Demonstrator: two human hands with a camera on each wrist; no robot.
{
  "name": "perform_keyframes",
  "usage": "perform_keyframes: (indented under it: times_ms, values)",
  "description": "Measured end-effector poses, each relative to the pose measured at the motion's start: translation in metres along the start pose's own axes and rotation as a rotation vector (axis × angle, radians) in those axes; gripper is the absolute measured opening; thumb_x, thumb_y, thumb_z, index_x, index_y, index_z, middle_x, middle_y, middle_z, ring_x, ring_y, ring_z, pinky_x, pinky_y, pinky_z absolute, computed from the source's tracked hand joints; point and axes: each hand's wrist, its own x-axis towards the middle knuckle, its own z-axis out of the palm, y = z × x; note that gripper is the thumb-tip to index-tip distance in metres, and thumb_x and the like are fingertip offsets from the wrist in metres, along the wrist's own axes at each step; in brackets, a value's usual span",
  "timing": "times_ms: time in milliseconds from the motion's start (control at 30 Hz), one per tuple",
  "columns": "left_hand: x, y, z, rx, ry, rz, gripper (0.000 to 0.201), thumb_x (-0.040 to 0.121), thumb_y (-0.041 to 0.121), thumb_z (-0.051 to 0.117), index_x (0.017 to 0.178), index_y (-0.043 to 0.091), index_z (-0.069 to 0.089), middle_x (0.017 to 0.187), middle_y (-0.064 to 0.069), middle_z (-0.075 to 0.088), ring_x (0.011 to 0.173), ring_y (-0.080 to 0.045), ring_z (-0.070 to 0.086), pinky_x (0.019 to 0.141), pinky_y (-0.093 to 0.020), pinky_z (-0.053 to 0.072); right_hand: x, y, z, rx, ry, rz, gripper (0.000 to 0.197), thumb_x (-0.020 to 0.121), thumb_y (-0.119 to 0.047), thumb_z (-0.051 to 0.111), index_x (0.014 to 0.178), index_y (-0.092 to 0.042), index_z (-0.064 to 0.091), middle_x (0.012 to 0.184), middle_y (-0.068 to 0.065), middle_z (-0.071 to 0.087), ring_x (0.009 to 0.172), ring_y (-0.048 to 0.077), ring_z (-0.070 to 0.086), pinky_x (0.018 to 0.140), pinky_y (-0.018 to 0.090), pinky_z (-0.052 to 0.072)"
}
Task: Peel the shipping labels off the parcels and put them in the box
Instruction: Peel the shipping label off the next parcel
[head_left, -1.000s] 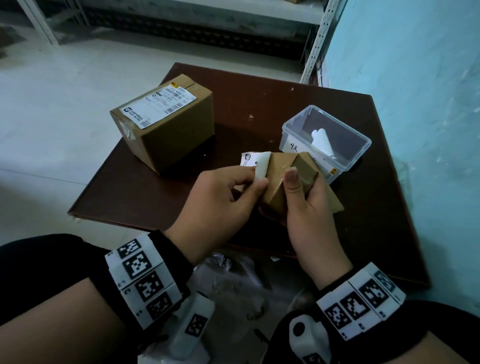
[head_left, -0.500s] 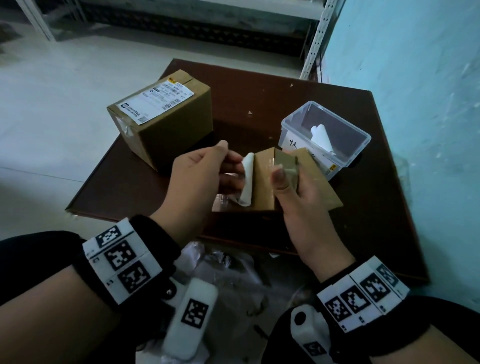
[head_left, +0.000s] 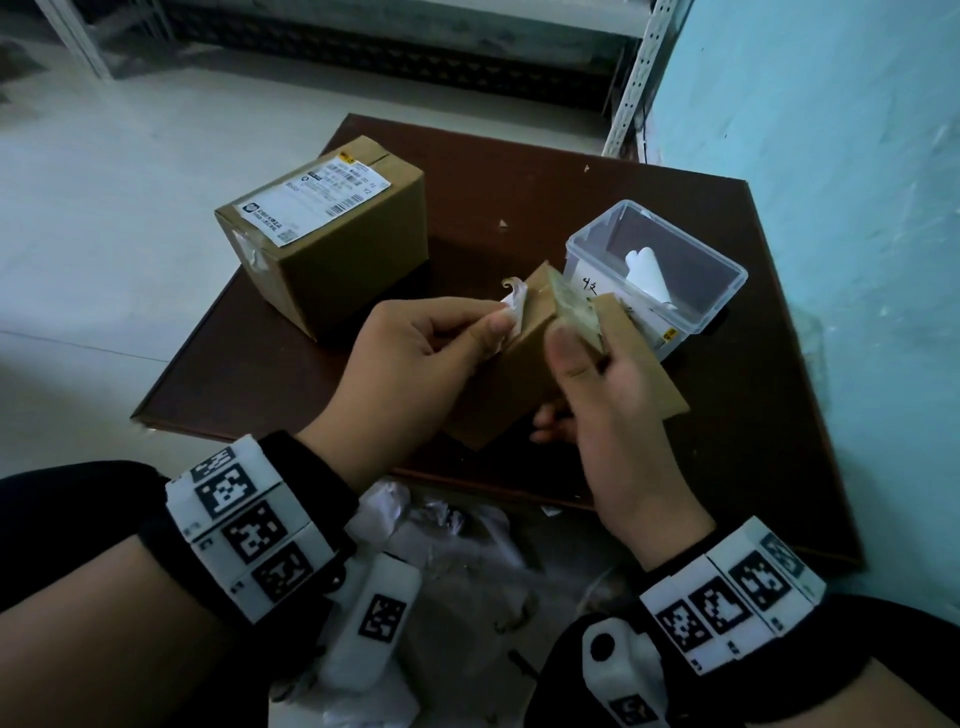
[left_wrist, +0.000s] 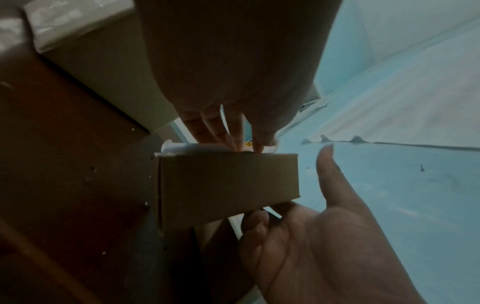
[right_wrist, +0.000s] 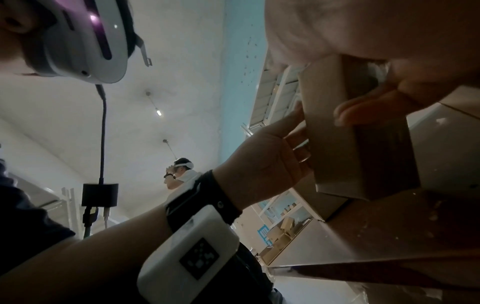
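Your left hand (head_left: 415, 358) pinches the label (head_left: 515, 306) half-peeled off the small parcel (head_left: 511, 379) your right hand (head_left: 618, 415) grips above the desk's near edge; one label's in the clear box (head_left: 727, 291), the far-left parcel (head_left: 332, 244) remains labelled

A dark brown table (head_left: 519, 171) was set beside a pale blue wall (head_left: 831, 156) — crumpled plastic wrapping (head_left: 447, 525) was seen below its near edge.

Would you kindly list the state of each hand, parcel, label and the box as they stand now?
Left hand: pinches the curled label.
Right hand: grips the small parcel.
Small parcel: held above the table, label partly peeled.
Large parcel: on the table, label intact.
Clear box: open, holding a peeled label.
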Motion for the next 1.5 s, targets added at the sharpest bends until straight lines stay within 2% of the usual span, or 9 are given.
perform_keyframes:
  times_ms: [267, 500, 600, 800, 967, 1100, 1200, 1400, 1500]
  values:
    - [-0.002, 0.003, 0.003, 0.030, -0.100, 0.081, 0.027, 0.099, 0.023, 0.068, 0.124, 0.017, 0.075, 0.130, 0.005, 0.073, 0.124, -0.003, 0.065, 0.105, -0.030, 0.056, 0.003, 0.002, -0.002, 0.152, 0.107, 0.070, 0.042, 0.080, -0.063, 0.069, 0.112, -0.035, 0.072, 0.099, -0.006, 0.080, 0.092, 0.016, 0.075, 0.077, 0.034, 0.061]
    - [-0.003, 0.001, 0.005, 0.005, -0.107, 0.136, 0.024, 0.097, 0.022, 0.071, 0.118, 0.013, 0.078, 0.128, 0.002, 0.073, 0.102, -0.014, 0.073, 0.095, -0.035, 0.059, 0.001, -0.005, -0.001, 0.234, 0.125, 0.095, 0.049, 0.080, -0.068, 0.066, 0.120, -0.040, 0.069, 0.112, -0.003, 0.081, 0.107, 0.019, 0.079, 0.099, 0.052, 0.063]
    - [-0.010, -0.001, 0.012, 0.027, -0.093, 0.163, 0.020, 0.095, 0.024, 0.076, 0.113, 0.017, 0.077, 0.130, 0.004, 0.072, 0.081, -0.023, 0.068, 0.083, -0.024, 0.057, 0.002, 0.000, 0.000, 0.227, 0.127, 0.134, 0.080, 0.076, -0.082, 0.069, 0.141, -0.037, 0.060, 0.122, 0.003, 0.079, 0.110, 0.027, 0.078, 0.098, 0.057, 0.062]
    - [-0.015, -0.002, 0.018, 0.057, -0.052, 0.128, 0.012, 0.096, 0.035, 0.072, 0.093, 0.023, 0.071, 0.129, 0.009, 0.072, 0.116, -0.014, 0.069, 0.097, -0.043, 0.058, 0.001, 0.010, 0.008, 0.280, 0.093, 0.185, 0.118, 0.061, -0.099, 0.069, 0.160, -0.041, 0.041, 0.143, 0.009, 0.068, 0.123, 0.033, 0.073, 0.102, 0.058, 0.059]
    - [-0.012, 0.005, 0.017, -0.110, -0.031, -0.035, 0.018, 0.106, 0.025, 0.059, 0.100, 0.016, 0.073, 0.118, 0.006, 0.078, 0.108, -0.006, 0.072, 0.090, -0.031, 0.058, 0.002, 0.008, 0.002, 0.255, 0.124, 0.162, 0.093, 0.077, -0.083, 0.065, 0.154, -0.036, 0.045, 0.127, 0.010, 0.075, 0.110, 0.028, 0.078, 0.095, 0.055, 0.064]
    - [-0.010, 0.011, 0.021, -0.402, 0.041, -0.244, 0.032, 0.103, 0.033, 0.058, 0.106, 0.006, 0.075, 0.111, -0.011, 0.079, 0.108, -0.028, 0.075, 0.095, -0.045, 0.061, 0.004, 0.005, -0.001, 0.267, 0.095, 0.204, 0.089, 0.081, -0.078, 0.068, 0.153, -0.030, 0.049, 0.128, 0.016, 0.074, 0.110, 0.032, 0.078, 0.090, 0.052, 0.065]
    - [-0.011, 0.012, 0.020, -0.284, 0.028, -0.170, 0.033, 0.087, 0.036, 0.072, 0.109, 0.013, 0.078, 0.104, -0.002, 0.081, 0.101, -0.014, 0.076, 0.088, -0.032, 0.063, 0.003, 0.006, 0.001, 0.202, 0.116, 0.113, 0.075, 0.088, -0.069, 0.070, 0.151, -0.035, 0.049, 0.125, 0.005, 0.076, 0.110, 0.023, 0.078, 0.093, 0.050, 0.065]
    - [-0.010, 0.003, 0.017, -0.160, 0.018, -0.173, 0.008, 0.096, 0.026, 0.071, 0.094, 0.021, 0.077, 0.098, 0.008, 0.080, 0.095, -0.006, 0.075, 0.082, -0.029, 0.062, 0.000, 0.008, 0.002, 0.178, 0.102, 0.106, 0.082, 0.075, -0.076, 0.071, 0.147, -0.041, 0.051, 0.119, -0.002, 0.076, 0.103, 0.016, 0.079, 0.087, 0.042, 0.067]
    - [-0.010, 0.002, 0.018, -0.173, 0.044, -0.226, 0.020, 0.101, 0.030, 0.065, 0.086, 0.021, 0.075, 0.079, 0.009, 0.075, 0.073, -0.003, 0.068, 0.065, -0.022, 0.054, 0.000, 0.005, 0.004, 0.215, 0.110, 0.097, 0.072, 0.084, -0.068, 0.071, 0.147, -0.039, 0.052, 0.121, -0.001, 0.076, 0.105, 0.017, 0.078, 0.086, 0.040, 0.066]
